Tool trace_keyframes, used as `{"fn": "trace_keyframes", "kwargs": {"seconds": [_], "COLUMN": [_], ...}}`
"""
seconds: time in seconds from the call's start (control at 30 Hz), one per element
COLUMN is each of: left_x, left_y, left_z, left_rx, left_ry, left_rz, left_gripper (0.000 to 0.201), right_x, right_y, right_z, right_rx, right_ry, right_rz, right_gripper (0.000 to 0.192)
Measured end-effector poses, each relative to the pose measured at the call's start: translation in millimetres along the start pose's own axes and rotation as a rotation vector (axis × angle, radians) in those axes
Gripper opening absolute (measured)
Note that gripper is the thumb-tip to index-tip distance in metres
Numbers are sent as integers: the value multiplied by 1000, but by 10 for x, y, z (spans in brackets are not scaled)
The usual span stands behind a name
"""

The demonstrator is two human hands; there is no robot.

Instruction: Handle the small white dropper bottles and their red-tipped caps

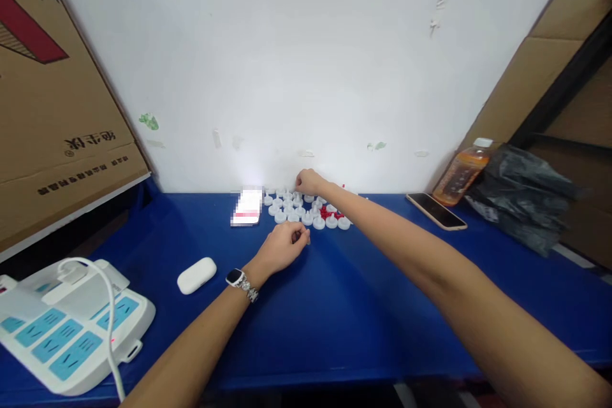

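Observation:
Several small white round caps lie in rows on the blue table near the wall, with a few small red pieces among them. My right hand reaches to the far side of the rows, its fingers curled down onto a cap at the back. My left hand, with a watch on the wrist, rests on the table just in front of the caps, fingers curled; whether it holds a small piece I cannot tell.
A blurred white card lies left of the caps. A white earbud case and a white power strip sit at the left. A phone, an orange drink bottle and a black bag are at the right. Cardboard leans on both sides.

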State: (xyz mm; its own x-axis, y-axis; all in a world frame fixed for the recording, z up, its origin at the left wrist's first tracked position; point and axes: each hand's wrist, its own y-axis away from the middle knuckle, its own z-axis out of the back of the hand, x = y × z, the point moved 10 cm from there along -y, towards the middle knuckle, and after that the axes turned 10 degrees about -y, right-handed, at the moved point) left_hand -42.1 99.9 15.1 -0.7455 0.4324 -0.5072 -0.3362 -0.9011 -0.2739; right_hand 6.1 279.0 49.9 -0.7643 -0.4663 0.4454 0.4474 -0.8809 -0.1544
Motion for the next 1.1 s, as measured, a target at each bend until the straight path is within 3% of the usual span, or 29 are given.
{"fn": "trace_keyframes", "kwargs": {"seconds": [0.17,0.33,0.5,0.6,0.67,0.77,0.9,1.1], "left_x": [14,-10,-139,-344,-493,-641,-646,-609], "left_y": [-11,17,5,-124,-245,-385,-419,-311], "left_z": [-2,8,168,192,107,-73,-162,-197], "left_rx": [10,8,-98,-118,-64,17,-86,-194], "left_ry": [3,44,78,2,0,73,168,216], "left_rz": [12,11,8,-35,-69,-78,-14,25], "left_gripper": [34,36,30,45,54,41,33,29], "right_x": [3,-150,-339,-365,-412,-507,-578,-368], "right_y": [105,628,1356,1667,1787,1886,1970,2021], "right_z": [343,767,535,420,400,410,359,280], "right_rx": [-130,-269,-79,-37,-73,-172,-281,-336], "right_ry": [-79,-426,-872,-1006,-1072,-1157,-1216,-1276], "right_rz": [46,66,-28,-35,-57,-90,-144,-75], "right_gripper": [17,13,25,33,36,38,37,36]}}
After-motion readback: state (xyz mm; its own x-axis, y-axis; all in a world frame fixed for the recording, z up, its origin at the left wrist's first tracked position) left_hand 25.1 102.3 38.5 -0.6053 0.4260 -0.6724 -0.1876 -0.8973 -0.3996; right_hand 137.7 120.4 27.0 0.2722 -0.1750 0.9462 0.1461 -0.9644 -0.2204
